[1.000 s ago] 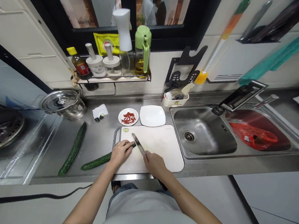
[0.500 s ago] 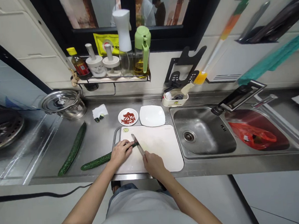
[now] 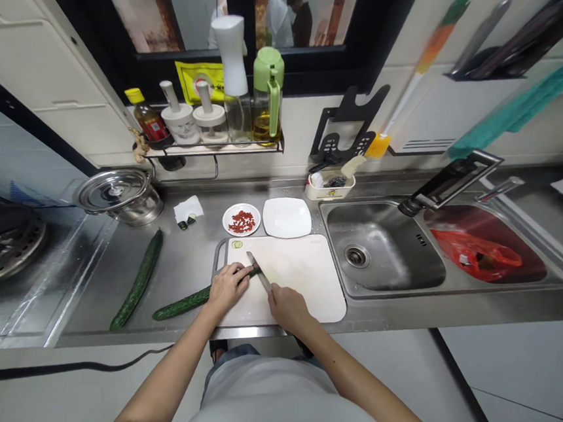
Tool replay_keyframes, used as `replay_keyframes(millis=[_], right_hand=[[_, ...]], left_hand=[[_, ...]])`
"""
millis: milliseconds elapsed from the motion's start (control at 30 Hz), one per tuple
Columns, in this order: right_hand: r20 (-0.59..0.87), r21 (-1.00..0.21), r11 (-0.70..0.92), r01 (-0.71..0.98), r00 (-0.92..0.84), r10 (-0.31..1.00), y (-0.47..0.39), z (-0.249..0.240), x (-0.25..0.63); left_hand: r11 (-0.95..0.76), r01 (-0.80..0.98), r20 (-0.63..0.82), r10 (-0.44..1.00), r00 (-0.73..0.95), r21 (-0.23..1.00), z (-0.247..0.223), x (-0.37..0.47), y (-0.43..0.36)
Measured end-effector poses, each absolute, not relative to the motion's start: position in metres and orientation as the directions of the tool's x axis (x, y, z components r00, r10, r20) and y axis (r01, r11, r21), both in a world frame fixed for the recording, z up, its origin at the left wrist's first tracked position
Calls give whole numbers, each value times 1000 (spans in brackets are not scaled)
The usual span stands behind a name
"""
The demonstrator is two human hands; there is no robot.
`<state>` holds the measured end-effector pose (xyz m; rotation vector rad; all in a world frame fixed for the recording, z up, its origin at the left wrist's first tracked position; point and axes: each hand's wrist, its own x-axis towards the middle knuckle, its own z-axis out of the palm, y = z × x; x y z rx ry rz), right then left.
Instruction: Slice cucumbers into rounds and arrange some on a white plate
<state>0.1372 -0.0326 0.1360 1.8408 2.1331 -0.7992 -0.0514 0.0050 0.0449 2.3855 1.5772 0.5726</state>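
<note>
Both my hands are on one long, dark-green, bumpy-skinned cucumber; one end lies on the white rectangular cutting board, the rest running off it between eight and nine o'clock, over the steel bench. To slice cleanly, I judge I should tuck my fingertips back behind the knuckles, press the cucumber so it cannot roll, and bring the blade through squarely with steady, even strokes. My left hand arches over the cucumber, fingers close together and clamped down on it, tips just beside the blade. My right hand is wrapped round the handle of a narrow, silver-bladed knife; my grip hides the handle itself. The blade points to eleven o'clock across the cucumber's board end. Thin, round, pale-green slices rest at the board's ten o'clock corner.
</note>
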Motion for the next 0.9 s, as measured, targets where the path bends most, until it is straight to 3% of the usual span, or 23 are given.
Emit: replay_keyframes(millis=[633, 900], right_hand=[[-571, -248, 65, 967, -200, 796, -45, 146, 144], [-530, -251, 100, 963, -223, 818, -36, 141, 138]], left_hand=[[-408, 811, 183, 913, 365, 419, 43, -53, 9], [-401, 809, 176, 916, 360, 430, 43, -53, 9]])
